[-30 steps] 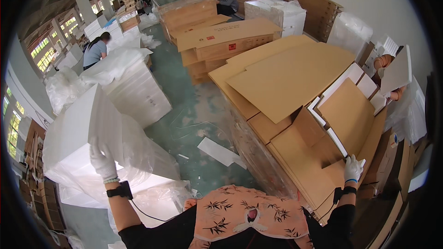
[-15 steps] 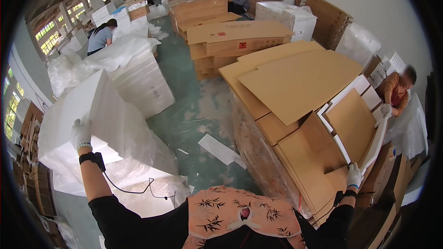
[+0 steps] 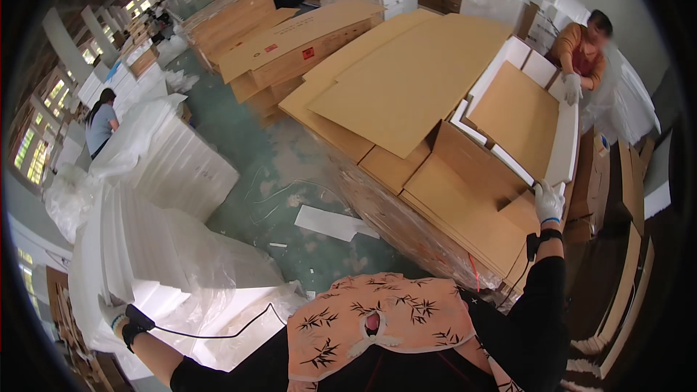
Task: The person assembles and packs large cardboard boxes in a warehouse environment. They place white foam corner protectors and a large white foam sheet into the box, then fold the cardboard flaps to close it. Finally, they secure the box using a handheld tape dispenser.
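My left hand, in a white knit glove, is low at the near side of the stack of white foam sheets; its fingers are mostly hidden. My right hand, also gloved, grips the near corner of a white foam edging strip. This strip runs along one side of an open carton. White foam lines the carton's edges around a flat brown cardboard panel. At the far end of the same strip, a co-worker's gloved hand rests on the foam.
Large flat cardboard sheets lie left of the carton on a plastic-wrapped stack. A second foam stack stands farther left. White scraps lie on the green floor. Upright boards stand at the right. Another person bends beyond the foam.
My view has turned to the right. My left hand has slid from the top of the foam stack down its near side. My right hand stays at the foam corner.
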Action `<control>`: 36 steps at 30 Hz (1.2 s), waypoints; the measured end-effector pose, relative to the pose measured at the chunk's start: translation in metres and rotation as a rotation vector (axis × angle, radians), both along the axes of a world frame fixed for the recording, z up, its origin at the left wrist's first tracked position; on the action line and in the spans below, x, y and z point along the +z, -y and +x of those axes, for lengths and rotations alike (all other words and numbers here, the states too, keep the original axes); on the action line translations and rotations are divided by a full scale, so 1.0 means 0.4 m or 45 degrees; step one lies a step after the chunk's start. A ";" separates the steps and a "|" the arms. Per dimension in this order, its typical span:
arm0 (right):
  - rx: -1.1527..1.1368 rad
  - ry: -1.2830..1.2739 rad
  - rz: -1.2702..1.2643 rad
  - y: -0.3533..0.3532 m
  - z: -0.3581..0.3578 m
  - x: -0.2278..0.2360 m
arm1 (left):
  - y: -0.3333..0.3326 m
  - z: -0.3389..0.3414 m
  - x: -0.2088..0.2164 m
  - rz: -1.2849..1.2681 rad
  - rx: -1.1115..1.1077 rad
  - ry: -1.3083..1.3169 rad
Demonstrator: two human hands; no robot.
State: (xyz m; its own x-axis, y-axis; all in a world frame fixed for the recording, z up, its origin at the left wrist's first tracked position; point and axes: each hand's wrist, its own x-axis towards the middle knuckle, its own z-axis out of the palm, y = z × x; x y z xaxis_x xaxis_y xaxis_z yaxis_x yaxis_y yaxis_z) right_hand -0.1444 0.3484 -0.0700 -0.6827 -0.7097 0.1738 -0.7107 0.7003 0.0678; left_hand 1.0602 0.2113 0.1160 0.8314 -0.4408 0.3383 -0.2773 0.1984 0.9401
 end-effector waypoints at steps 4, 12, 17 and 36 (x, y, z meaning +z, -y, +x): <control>-0.087 0.028 -0.043 0.033 0.064 0.105 | 0.130 -0.217 0.025 -0.332 -0.561 -0.558; -0.075 0.096 -0.086 0.005 0.064 0.123 | 0.167 -1.467 -0.045 -0.191 -0.986 -0.062; -0.070 0.094 -0.099 -0.006 0.053 0.117 | 0.092 -1.910 -0.021 0.113 -1.891 -0.622; 0.699 1.842 -2.017 -0.056 0.039 0.345 | 0.155 -2.605 0.021 0.267 -3.037 -0.064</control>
